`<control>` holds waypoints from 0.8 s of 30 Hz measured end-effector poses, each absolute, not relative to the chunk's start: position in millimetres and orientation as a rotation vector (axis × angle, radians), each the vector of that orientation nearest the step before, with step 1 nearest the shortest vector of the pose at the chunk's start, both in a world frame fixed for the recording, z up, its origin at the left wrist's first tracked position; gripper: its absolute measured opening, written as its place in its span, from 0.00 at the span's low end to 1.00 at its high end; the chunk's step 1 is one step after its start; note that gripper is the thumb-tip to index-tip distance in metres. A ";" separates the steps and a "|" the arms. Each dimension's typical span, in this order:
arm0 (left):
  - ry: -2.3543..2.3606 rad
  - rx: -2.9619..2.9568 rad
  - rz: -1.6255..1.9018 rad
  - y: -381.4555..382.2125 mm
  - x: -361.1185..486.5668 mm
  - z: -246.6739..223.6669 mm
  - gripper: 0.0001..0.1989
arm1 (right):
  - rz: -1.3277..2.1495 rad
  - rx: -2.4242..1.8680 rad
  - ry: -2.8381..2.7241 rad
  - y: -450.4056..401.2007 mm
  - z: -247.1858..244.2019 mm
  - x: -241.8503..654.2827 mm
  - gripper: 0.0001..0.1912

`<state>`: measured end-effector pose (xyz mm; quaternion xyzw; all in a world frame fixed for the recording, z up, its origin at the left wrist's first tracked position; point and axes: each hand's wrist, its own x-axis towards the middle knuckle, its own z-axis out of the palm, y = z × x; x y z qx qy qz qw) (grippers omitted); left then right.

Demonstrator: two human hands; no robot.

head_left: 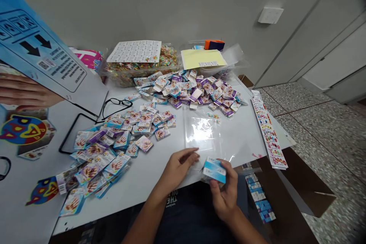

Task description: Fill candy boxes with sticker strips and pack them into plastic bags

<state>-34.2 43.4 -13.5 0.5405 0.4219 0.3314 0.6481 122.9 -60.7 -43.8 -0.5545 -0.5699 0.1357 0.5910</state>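
Note:
My right hand [227,192] is closed around a small blue and white box [215,169], just off the table's front edge. Its thumb is on the near side and the fingers wrap the right side. My left hand [181,164] is loosely curved beside the box, fingers apart, with nothing visible in it. Under and beyond the left fingertips lies a clear plastic bag [200,129], flat and shiny on the white table [160,171]. Whether the fingertips touch the bag I cannot tell. Similar small boxes lie in a loose heap [120,137] on the left.
Another box heap [197,93] lies at the back, before a clear tub [122,72] of colourful packets and a second tub [231,63]. Glasses [116,101] rest at left near a large printed carton [42,45]. Sticker sheets [268,133] overhang the right edge; an open carton [261,198] stands below.

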 end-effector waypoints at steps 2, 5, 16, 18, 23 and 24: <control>1.061 1.508 0.864 56.2 -31.0 -23.8 0.17 | 0.350 -1.379 -1.123 -61.0 -49.8 125.6 0.21; 1.084 1.944 0.800 67.5 -21.0 -39.9 0.17 | 0.482 -1.535 -0.930 -58.8 -56.9 134.3 0.19; 1.068 2.073 0.908 62.3 -14.3 -39.1 0.12 | 0.463 -1.720 -1.052 -54.3 -66.2 172.7 0.25; 1.039 1.930 1.019 56.4 -14.9 -35.3 0.11 | 0.389 -1.672 -1.094 -55.3 -62.2 168.0 0.25; 0.935 1.655 1.198 20.2 -11.6 -33.6 0.08 | 0.626 -1.471 -0.763 -57.1 -41.1 129.6 0.24; 0.967 1.625 1.250 10.0 -11.0 -34.6 0.07 | 0.704 -1.458 -0.641 -56.5 -37.0 121.4 0.23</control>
